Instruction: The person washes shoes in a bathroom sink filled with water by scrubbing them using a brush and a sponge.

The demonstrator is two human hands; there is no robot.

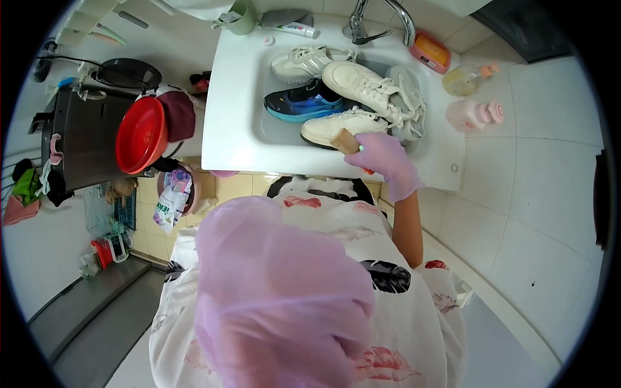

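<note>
Tan block [343, 140] pinched in right hand [387, 159], over shoe [336, 125], left hand [278, 291] blurred, grip unclear

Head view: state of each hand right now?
Left hand: gloved, close to the camera; open or closed cannot be told.
Right hand: gloved, closed, holding a tan block.

Translucent lilac gloves [278, 284] cover both hands [386, 158]; the white garment [424, 317] bears black and red feather prints [388, 276].

Left hand [284, 291] at six o'clock — blurred, cut off below; blue shoe [301, 105] at twelve — partly hidden behind cream shoes [356, 85].
</note>
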